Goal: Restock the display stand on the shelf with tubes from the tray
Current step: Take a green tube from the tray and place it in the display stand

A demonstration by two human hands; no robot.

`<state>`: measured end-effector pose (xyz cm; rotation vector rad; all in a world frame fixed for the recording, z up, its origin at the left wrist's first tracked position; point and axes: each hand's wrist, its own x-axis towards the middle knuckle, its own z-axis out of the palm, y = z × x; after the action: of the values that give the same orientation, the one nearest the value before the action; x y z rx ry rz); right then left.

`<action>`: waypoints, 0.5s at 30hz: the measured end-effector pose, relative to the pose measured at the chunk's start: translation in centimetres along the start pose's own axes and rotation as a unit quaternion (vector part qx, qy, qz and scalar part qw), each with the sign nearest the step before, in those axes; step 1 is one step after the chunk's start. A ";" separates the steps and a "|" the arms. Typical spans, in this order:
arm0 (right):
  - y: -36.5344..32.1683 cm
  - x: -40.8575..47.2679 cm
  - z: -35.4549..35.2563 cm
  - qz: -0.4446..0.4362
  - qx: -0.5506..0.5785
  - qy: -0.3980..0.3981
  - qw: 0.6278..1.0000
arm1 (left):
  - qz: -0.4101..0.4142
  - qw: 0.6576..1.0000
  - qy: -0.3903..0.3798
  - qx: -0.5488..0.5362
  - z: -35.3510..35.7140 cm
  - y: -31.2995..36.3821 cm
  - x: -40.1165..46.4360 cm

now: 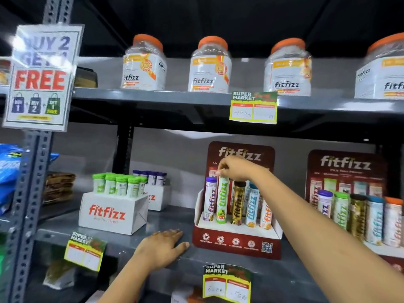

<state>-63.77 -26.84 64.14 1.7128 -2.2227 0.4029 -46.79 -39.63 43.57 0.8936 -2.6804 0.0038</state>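
Note:
A red fitfizz display stand (237,244) sits on the middle shelf with several upright tubes in its slots. My right hand (235,168) pinches the top of the green tube (222,201), which stands in the second slot from the left, beside a purple-capped tube (210,199). My left hand (162,246) lies flat on the shelf edge just left of the stand, holding nothing. A white fitfizz tray (113,213) with several green-capped tubes (119,184) stands to the left.
A second tray with purple-capped tubes (150,178) stands behind the first. A second, filled display stand (349,206) is at the right. Orange-lidded jars (209,64) line the upper shelf. Price tags (226,283) hang off the shelf edges; a promo sign (41,77) is on the left upright.

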 end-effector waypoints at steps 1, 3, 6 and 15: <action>0.1 0.1 0.1 0.003 0.003 0.001 1.000 | -0.001 1.000 0.001 0.002 0.0 0.1 -0.1; 0.4 0.4 0.3 0.009 0.003 0.000 1.000 | 0.000 1.000 0.000 0.004 -0.2 0.2 -0.2; 0.9 0.8 0.7 0.015 0.008 0.002 1.000 | 0.003 1.000 -0.006 0.003 -0.5 0.4 -0.5; 0.7 0.4 2.1 0.024 0.002 -0.024 0.999 | -0.002 1.000 -0.026 0.004 -1.2 0.8 -1.0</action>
<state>-64.73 -27.91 62.34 1.6914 -2.3007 0.3815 -46.13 -38.23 44.49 0.9134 -2.7294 -0.0096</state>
